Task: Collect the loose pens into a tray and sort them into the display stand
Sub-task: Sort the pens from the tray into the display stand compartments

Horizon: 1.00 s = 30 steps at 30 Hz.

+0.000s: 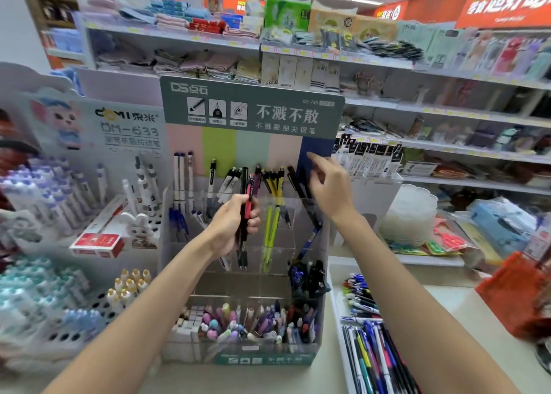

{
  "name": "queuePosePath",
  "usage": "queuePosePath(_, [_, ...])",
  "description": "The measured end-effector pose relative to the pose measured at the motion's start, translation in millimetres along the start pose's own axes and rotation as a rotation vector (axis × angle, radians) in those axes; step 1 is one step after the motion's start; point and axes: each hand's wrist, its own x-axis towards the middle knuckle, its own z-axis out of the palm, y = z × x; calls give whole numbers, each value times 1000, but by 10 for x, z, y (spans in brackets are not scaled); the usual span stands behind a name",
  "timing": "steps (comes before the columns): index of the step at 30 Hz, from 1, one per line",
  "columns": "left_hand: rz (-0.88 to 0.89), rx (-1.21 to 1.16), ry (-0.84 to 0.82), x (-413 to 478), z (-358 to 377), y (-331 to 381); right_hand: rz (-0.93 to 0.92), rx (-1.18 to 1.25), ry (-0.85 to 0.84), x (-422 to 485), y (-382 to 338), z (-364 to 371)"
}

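1. Tray (335, 304), near R, on counter just beside stand. Many loose pens (369, 343) lie in it, mixed colours, so sorting looks far from done.
2. Stand (208, 262), clear acrylic, tiered. Front row: erasers and short pastel pens. Mid tiers sparse. Rear row: pens upright by colour.
3. L hand (231, 225), over mid tiers. Fingers wrapped round held pens (248, 197), a small bundle, black plus pink-red, tips down.
4. R hand (329, 185), up at rear row, R end. Fingers loose and spread, nothing seen in it. Contact w/ black pens (295, 179) cannot be told.
5. Yellow pens (275, 182), rear centre, beside the black ones.
6. Card (253, 107), behind the stand, colour stripes under it.

Step in hand (est.): feed bundle into slots by type.
How to do it well:
- Take one pen at a time w/ R hand; keep L grip firm so the rest don't slide.
- Match colour and barrel to slot contents, e.g. black to black at R rear.
- Insert tip down, straight; don't knock neighbours over.
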Motion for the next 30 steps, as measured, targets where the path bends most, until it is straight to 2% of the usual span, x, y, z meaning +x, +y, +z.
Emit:
queuePosePath(3, [59, 9, 29, -21, -69, 11, -31, 54, 103, 25, -180, -37])
queuePosePath(7, [150, 108, 141, -20, -107, 33, -8, 275, -80, -34, -565, 88])
queuePosePath(11, [210, 223, 108, -58, -130, 69, -24, 368, -186, -109, -834, 298])
queuePosePath(13, [227, 242, 118, -89, -175, 84, -4, 392, -158, -138, -890, 348])
queuePosePath(16, [252, 287, 215, -107, -369, 58, 48, 432, -10, -181, -860, 340])
queuePosePath(18, [241, 305, 265, -158, -501, -3, 40, 371, 16, -244, -790, 330])
queuePosePath(21, [194, 292, 285, -237, -585, -116, -24, 224, -66, -424, -703, 416])
queuePosePath(25, [172, 163, 236, -282, -567, -173, -72, 89, -189, -705, -668, 631])
queuePosePath(30, [177, 100, 172, -345, -589, -167, -27, 3, -294, -856, -642, 770])
